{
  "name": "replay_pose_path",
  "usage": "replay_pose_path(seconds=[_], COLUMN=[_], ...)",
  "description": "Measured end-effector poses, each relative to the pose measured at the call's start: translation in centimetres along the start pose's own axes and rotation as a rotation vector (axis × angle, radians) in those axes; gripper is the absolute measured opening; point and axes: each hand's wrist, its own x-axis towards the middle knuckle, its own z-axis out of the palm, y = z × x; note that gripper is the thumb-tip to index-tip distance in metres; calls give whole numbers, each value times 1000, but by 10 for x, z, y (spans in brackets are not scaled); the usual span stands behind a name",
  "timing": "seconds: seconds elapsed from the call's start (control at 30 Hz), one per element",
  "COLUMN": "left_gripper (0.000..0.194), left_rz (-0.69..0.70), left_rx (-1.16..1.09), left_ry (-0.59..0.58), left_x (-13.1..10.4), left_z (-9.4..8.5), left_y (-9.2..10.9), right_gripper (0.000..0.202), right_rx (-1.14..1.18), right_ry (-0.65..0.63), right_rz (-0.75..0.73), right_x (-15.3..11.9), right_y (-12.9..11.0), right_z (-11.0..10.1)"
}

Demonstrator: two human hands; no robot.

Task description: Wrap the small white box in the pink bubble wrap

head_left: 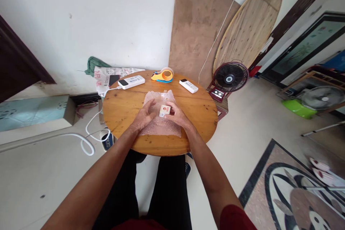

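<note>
Head view: the small box [164,110] is located at the middle of the bubble wrap [161,129], which lies spread on the table [201,115] with no edge folded over the box. The tape dispenser [163,75] stands apart, near the far edge. The right hand [175,114] grasps the box between thumb and fingers; the left hand [145,115], released, is palm-down beside it, fingers spread.

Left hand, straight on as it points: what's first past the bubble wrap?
Probably the tape dispenser, near the far edge of the table. The left hand angles that way over the bubble wrap; its height is unclear, so it might pass above.
</note>
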Motion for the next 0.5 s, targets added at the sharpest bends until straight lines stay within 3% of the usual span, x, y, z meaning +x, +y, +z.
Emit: replay_pose_path(seconds=[0.13, 0.23, 0.5], left_gripper=[65, 65, 65], left_rz=[-77, -114, -127], left_rx=[-332, -324, -231], left_ry=[134, 122, 108], left_x=[-1, -1, -1], left_z=[0, 2, 1], left_y=[-8, -7, 2], right_gripper=[59, 53, 59], right_rx=[-77, -79, -167], right_ry=[29, 32, 25], right_rz=[-6, -12, -115], right_x=[0, 2, 5], right_y=[-2, -1, 13], right_z=[-2, 2, 5])
